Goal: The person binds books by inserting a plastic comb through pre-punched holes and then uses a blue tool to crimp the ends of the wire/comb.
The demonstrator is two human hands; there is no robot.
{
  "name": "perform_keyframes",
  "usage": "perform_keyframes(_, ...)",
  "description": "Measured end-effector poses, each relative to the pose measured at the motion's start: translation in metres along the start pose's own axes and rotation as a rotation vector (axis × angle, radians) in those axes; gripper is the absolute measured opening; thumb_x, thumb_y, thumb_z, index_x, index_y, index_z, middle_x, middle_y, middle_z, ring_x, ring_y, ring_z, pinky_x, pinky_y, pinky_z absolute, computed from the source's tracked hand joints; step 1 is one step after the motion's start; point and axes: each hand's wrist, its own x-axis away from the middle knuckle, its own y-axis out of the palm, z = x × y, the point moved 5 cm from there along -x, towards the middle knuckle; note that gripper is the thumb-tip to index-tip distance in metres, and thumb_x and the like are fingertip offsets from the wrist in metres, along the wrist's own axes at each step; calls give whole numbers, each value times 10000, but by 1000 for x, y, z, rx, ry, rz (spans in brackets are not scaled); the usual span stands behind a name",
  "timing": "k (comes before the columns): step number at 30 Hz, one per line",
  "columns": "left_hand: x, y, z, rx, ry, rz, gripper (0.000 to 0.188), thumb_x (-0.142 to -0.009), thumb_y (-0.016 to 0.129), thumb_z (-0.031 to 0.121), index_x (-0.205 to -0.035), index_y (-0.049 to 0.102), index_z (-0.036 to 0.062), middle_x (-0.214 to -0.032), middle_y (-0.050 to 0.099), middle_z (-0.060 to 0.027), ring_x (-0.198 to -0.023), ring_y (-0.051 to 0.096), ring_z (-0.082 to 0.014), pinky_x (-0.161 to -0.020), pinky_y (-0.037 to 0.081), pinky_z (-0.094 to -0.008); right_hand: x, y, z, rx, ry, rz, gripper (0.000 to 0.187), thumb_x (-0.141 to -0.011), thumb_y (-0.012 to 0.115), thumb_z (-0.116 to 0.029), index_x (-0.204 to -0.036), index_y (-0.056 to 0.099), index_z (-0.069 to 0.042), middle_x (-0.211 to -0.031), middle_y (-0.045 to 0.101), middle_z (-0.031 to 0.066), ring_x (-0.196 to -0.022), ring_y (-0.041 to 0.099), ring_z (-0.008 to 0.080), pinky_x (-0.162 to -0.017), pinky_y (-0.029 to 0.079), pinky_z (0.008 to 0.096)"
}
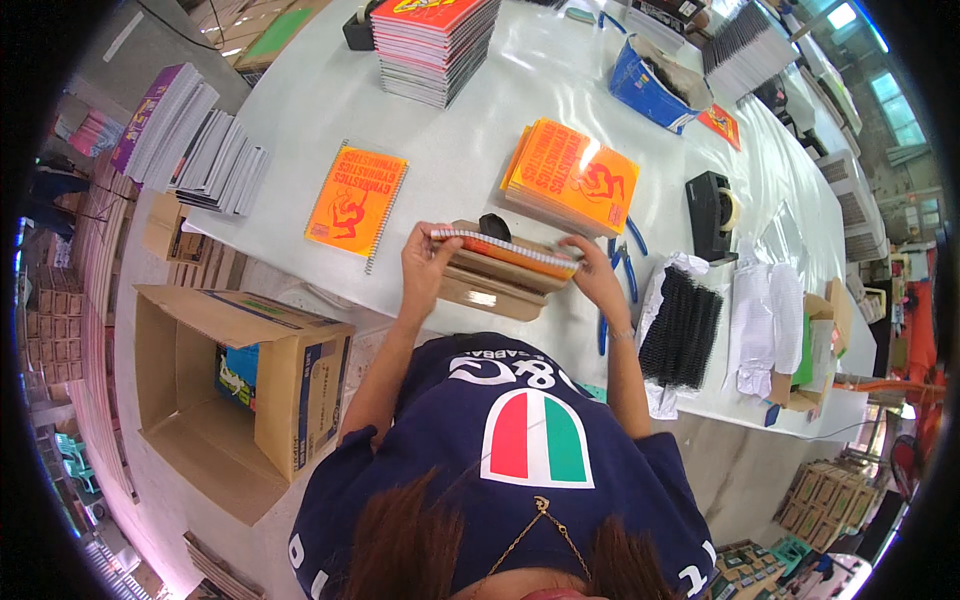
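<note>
An orange notebook [520, 258] stands on edge, its pale spine edge upward, over a tan metal device [500, 296] that looks like a binding press with a black knob [491, 227]. My left hand [425, 268] pinches the notebook's left end between thumb and fingers. At its right end my right hand [597, 282], slightly blurred, has its fingers closed on the corner. A finished-looking spiral notebook [355, 207] with an orange cover lies flat to the left. Just beyond the device sits a stack of orange-covered notebooks [575, 180].
Blue-handled pliers [628, 265] and a black tape dispenser [712, 215] lie to the right, near black binding wires [683, 325]. A blue bin [650, 85] and a tall notebook stack [432, 50] stand farther back. An open cardboard box [275, 370] is at the left below the table.
</note>
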Motion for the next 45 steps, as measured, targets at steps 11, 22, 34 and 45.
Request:
perform_keyframes(11, 38, 19, 31, -378, 72, -167, 220, -870, 672, 14, -1083, 625, -19, -1040, 648, -87, -998, 592, -135, -918, 452, -268, 141, -5, 18, 640, 330, 401, 595, -765, 765, -197, -1267, 499, -22, -1167, 510, 216, -1050, 496, 397, -917, 411, 471)
perform_keyframes(22, 36, 17, 42, -513, 154, -126, 217, -847, 693, 56, -1056, 699, -2, -971, 732, -122, -904, 686, -150, -812, 512, -276, 83, 59, -145, 192, -285, 299, 562, -715, 786, -214, -1226, 597, -79, -1062, 569, 160, -960, 593, 321, -817, 490, 407)
perform_keyframes(34, 42, 17, 45, -528, 162, -108, 269, -854, 634, -12, -1115, 687, 24, -996, 734, -116, -932, 699, -152, -803, 529, -277, 74, 78, -150, 270, -303, 196, 518, -760, 762, -280, -1194, 593, -53, -1013, 608, 132, -839, 648, 300, -681, 528, 370)
perform_keyframes(45, 40, 23, 55, -703, 242, -135, 244, -872, 640, 26, -1114, 672, 39, -1010, 717, -119, -937, 703, -249, -791, 543, -314, 77, 62, -116, -546, 92, -215, 403, -940, 603, -244, -1234, 491, 7, -1051, 599, 163, -936, 632, 246, -833, 509, 343)
